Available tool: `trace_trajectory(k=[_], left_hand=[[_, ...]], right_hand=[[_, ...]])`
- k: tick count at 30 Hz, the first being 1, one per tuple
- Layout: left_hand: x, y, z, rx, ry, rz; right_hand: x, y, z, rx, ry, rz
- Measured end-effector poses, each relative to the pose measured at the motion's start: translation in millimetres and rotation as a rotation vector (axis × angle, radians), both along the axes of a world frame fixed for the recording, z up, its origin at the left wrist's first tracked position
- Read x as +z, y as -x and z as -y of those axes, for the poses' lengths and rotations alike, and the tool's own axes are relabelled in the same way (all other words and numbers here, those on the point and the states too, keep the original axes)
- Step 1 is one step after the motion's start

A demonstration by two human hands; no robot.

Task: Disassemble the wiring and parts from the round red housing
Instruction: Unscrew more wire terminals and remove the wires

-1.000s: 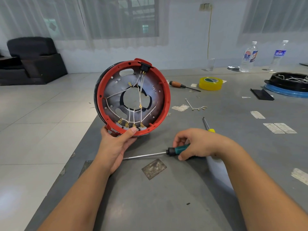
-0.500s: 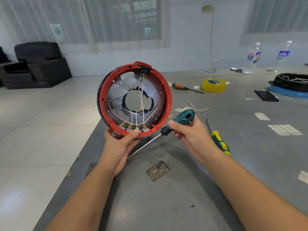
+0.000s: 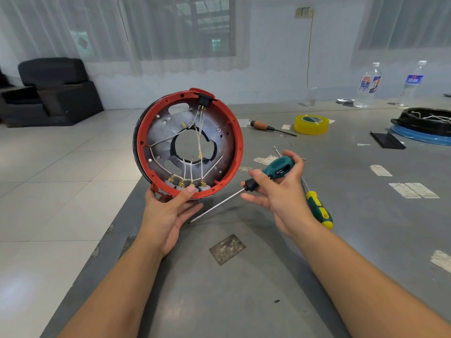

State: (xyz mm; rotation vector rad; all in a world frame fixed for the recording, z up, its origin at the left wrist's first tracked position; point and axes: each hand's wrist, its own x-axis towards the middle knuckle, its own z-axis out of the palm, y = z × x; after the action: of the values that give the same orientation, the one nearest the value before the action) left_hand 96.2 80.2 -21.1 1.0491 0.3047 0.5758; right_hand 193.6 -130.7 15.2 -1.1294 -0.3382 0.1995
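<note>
The round red housing (image 3: 238, 140) stands upright on its edge, its open inside facing me. White wires (image 3: 201, 142) run across its metal plate from a black socket (image 3: 203, 100) at the top to brass terminals (image 3: 181, 184) along the bottom. My left hand (image 3: 168, 211) grips the housing's lower rim, thumb over the edge. My right hand (image 3: 280, 189) holds a teal-handled screwdriver (image 3: 277, 167) just right of the housing. Its long shaft (image 3: 217, 206) slants down-left, the tip near my left palm.
On the grey table (image 3: 244, 289) lie a yellow-green screwdriver (image 3: 319, 209) by my right wrist, an orange-handled screwdriver (image 3: 262, 125), a yellow tape roll (image 3: 311, 124), a bent wire piece and paper scraps. Two water bottles (image 3: 367, 85) and a black-blue round unit (image 3: 424, 125) stand far right. The table's left edge drops to tiled floor.
My right hand picked the teal screwdriver up off the table and raised it beside the housing. The left hand kept the housing upright in place.
</note>
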Motion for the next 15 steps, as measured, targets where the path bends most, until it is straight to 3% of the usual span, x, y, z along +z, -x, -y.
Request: trace_trajectory(k=[6, 15], left_hand=[[-2.5, -1.1, -4.7, -0.001, 0.035, 0.017], [-4.7, -2.3, -6.5, -0.006, 0.050, 0.016]], right_hand=[[13.1, -17.6, 21.7, -0.149, -0.157, 0.021], [15.2, -26.4, 32.3, -0.235, -0.120, 0.175]])
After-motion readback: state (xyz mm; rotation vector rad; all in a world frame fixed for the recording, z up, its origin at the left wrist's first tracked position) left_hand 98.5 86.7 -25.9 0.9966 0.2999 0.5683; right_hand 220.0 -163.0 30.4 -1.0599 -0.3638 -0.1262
